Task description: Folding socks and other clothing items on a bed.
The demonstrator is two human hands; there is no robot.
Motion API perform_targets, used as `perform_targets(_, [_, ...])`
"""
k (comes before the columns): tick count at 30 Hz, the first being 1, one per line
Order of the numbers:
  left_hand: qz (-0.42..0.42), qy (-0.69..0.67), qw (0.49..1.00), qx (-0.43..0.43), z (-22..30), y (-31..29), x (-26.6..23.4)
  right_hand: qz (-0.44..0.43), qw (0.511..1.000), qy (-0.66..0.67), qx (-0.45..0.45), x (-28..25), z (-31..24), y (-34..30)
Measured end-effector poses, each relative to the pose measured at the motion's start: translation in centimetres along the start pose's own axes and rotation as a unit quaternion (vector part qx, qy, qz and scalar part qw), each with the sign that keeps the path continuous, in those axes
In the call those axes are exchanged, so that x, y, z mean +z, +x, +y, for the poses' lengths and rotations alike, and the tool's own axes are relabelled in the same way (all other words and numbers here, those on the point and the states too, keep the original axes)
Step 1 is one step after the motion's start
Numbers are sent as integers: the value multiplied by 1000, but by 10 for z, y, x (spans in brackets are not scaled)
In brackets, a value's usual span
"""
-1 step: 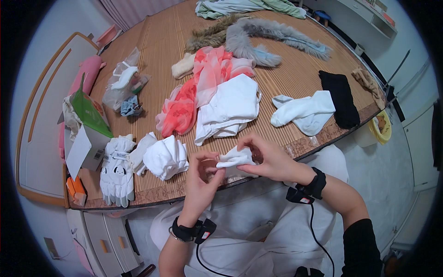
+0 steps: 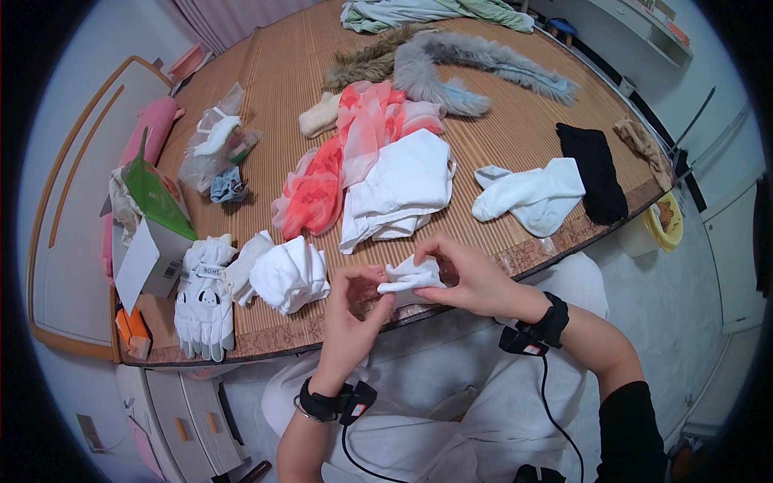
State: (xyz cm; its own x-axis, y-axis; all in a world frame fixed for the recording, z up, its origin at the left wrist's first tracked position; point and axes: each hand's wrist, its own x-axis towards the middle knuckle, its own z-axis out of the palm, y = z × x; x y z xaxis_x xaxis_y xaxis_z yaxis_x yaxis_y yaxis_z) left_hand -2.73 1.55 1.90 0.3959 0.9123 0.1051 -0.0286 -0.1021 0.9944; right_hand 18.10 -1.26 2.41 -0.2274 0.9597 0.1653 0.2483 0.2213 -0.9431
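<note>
Between my two hands, at the near edge of the mat-covered bed, is a small folded white cloth (image 2: 411, 276); it could be a sock, but its full shape is hidden. My left hand (image 2: 354, 302) pinches its left end with thumb and fingers. At the other end, my right hand (image 2: 471, 278) grips it with curled fingers. Left of my hands lie a bunched white cloth (image 2: 291, 275) and a pair of white gloves (image 2: 204, 302) with a small animal face. Beyond them rests a folded white garment (image 2: 407, 185), and to the right a pair of white socks (image 2: 531, 196).
A coral sheer scarf (image 2: 322, 173) and fur collars (image 2: 451, 68) lie farther back. At right are a black folded cloth (image 2: 592, 173) and a yellow-lined bin (image 2: 664, 221). A green-and-white bag (image 2: 157, 201) and a clear plastic bag (image 2: 217, 145) stand left.
</note>
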Motion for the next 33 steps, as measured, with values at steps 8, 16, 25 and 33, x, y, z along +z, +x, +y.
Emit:
perform_targets(8, [-60, 197, 975, 88, 0, 1, -6, -16, 999, -34, -15, -2, -12, 1])
perform_targets(16, [-29, -49, 985, -165, 7, 0, -13, 0, 996, -73, -48, -1, -4, 1])
perform_targets(25, [-64, -155, 973, -159, 16, 1, -15, -60, 983, 147, 95, -2, 5, 2])
perform_targets(33, [-59, -45, 988, -132, 13, -1, -12, -76, 987, 127, 68, 2, 5, 0])
